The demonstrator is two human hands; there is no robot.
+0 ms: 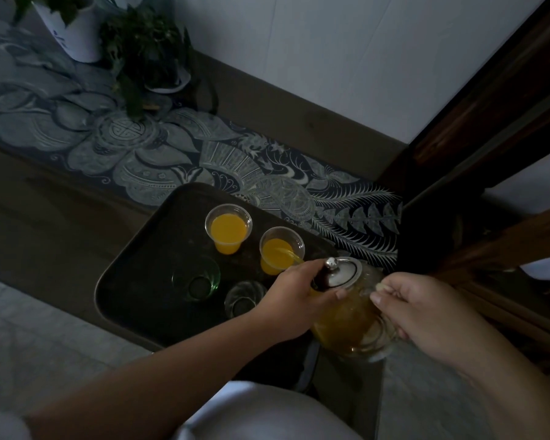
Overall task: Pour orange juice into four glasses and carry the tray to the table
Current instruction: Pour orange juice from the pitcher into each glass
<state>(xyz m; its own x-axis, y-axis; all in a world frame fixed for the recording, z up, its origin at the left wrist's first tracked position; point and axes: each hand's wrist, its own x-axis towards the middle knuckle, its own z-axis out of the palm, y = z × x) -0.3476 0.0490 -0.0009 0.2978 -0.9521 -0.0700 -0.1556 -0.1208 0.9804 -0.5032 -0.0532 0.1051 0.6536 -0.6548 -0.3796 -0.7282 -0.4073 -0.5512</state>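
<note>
The right hand (426, 309) grips the glass pitcher (353, 325) by its handle, tilted toward 10 o'clock. The left hand (296, 296) presses its lid (343, 273). Juice streams into the second glass (280, 249) on the tray (134, 281).

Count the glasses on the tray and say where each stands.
4, none apparently hidden. Filled glass at the far side; glass being filled right of it; empty green glass nearer; empty clear glass beside the left hand.

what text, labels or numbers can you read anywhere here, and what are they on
None can be read.
White plant pot: small blue marks on its side, too blurred to read.
Patterned cloth: a round ornamental emblem, decoration rather than readable text.
Glasses, tray and glass pitcher: no labels visible.
</note>
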